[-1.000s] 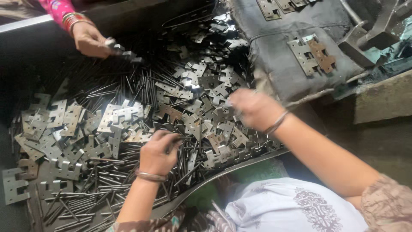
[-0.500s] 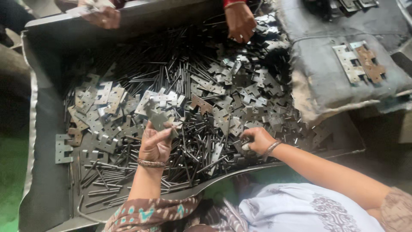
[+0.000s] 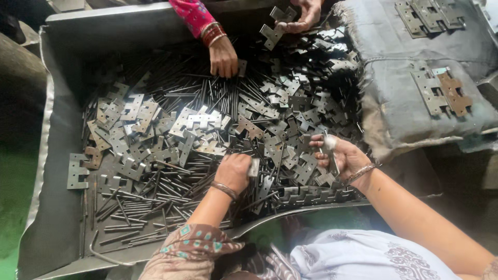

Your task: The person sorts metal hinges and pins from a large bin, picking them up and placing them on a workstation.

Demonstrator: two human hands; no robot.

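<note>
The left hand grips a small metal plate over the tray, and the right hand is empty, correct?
Not quite. In the head view the right hand also holds metal pieces. The left hand does grip a small metal plate over the tray.

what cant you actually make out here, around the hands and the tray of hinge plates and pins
Head view, the only one:
- Left hand: curled fingers hide most of the small plate it grips.
- Right hand: the pin and its grip are too small to tell.
- Tray: the floor is buried under hinge plates and pins.
- Co-worker's hands: their arms are cut off by the top edge.
</note>
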